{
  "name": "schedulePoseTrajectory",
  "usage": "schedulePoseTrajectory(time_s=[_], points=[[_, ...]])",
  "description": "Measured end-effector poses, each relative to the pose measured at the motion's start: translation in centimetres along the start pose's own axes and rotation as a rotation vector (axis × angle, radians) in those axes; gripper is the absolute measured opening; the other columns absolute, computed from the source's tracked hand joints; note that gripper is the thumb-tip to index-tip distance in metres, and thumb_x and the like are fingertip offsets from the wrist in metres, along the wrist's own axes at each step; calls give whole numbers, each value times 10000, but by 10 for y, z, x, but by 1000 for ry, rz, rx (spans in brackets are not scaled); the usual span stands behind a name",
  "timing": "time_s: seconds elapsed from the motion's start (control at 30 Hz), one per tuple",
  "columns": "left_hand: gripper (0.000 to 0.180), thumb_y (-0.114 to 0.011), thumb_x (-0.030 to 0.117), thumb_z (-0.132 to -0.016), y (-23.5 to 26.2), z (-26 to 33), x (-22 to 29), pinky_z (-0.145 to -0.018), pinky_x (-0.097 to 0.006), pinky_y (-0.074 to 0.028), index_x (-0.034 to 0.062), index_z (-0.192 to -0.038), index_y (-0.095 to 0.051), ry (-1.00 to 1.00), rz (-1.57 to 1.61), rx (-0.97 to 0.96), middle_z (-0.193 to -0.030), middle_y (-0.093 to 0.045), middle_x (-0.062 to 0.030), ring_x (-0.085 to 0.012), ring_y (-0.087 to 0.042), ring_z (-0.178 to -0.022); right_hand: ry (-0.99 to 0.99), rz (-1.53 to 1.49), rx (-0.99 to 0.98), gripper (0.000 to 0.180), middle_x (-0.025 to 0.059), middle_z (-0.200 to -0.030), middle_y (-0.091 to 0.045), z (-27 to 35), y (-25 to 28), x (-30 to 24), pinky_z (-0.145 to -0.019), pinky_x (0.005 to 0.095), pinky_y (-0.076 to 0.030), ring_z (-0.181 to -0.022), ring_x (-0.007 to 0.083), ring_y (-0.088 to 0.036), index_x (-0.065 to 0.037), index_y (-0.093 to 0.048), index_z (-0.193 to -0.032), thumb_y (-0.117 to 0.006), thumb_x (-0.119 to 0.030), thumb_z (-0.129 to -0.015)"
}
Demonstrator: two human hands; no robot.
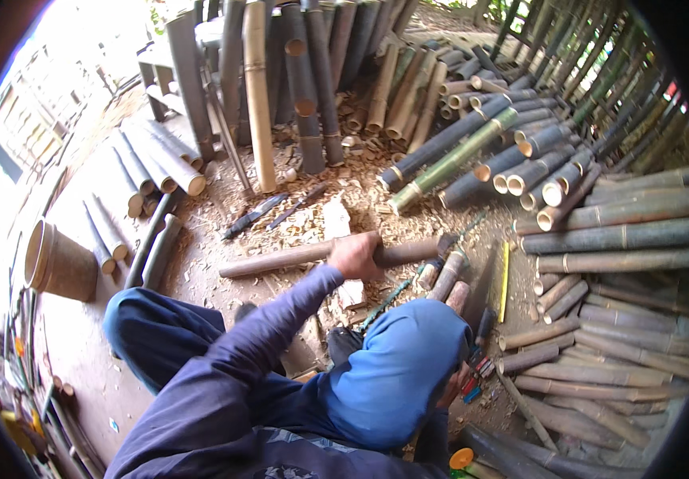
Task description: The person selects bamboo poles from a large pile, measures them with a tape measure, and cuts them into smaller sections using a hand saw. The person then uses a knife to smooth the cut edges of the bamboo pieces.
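Note:
My left hand is wrapped round a brown bamboo pole, which lies crosswise in front of my knees over a pale board. My right hand is low beside my right knee, close to small red and blue objects whose kind I cannot make out. The knee hides part of that hand, and its fingers do not show well. Beyond the pole, two dark-bladed tools that look like knives lie among wood shavings.
Stacked bamboo poles fill the right side, with more bamboo at the back. Upright poles stand ahead. A brown bucket sits at the left. A yellow strip and a green cord lie near my right knee.

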State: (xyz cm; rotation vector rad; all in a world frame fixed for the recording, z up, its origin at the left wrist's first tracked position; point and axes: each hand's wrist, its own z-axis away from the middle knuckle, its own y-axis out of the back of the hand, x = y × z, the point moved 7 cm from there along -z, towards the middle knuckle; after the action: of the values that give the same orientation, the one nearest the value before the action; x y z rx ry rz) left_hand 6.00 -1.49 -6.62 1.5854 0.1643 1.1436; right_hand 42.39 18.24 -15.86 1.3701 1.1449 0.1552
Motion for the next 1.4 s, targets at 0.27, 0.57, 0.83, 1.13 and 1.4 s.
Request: schedulePoseTrajectory(time_s=[0.27,0.57,0.83,1.13,1.4], points=[[668,-870,298,-620,-82,92,-17,-897,-469,-569,95,-1227,-677,117,230,-121,-1079,-738,-191,-380,-705,-1044,-179,-730,-223,561,207,-1173,-646,-64,-64,-86,-844,498,-563,-956,395,-670,-81,-497,-1408,-655,-341,-938],[483,-723,385,-937,-1,65,-182,-977,-413,-561,0,-1227,-697,394,512,361,-1159,-746,-193,-312,-723,-1050,-604,-1050,-596,444,173,-1122,-661,-127,-171,-158,-723,444,-608,-827,342,-705,-110,-543,-1333,-628,-358,-975],[512,-530,572,-935,-12,86,-291,-1140,-661,-262,190,-1181,-766,669,376,176,-1216,-739,-139,-322,-659,-1201,-676,-1037,-586,296,129,-962,-650,-170,-223,-208,-541,409,-618,-643,281,-691,-127,-553,-1185,-654,-288,-959],[527,-651,528,-834,-19,99,-264,-1111,-576,-266,142,-1187,-723,395,126,260,-1147,-724,-114,-300,-645,-1165,-642,-940,-562,330,140,-954,-650,-180,-227,-220,-537,431,-621,-604,291,-680,-95,-545,-1208,-670,-273,-960],[484,-690,530,-835,-19,100,-266,-1098,-576,-274,136,-1116,-725,417,130,215,-1098,-724,-110,-292,-658,-1117,-653,-913,-549,315,147,-965,-647,-179,-228,-220,-537,432,-623,-589,299,-679,-101,-544,-1194,-672,-276,-965]])
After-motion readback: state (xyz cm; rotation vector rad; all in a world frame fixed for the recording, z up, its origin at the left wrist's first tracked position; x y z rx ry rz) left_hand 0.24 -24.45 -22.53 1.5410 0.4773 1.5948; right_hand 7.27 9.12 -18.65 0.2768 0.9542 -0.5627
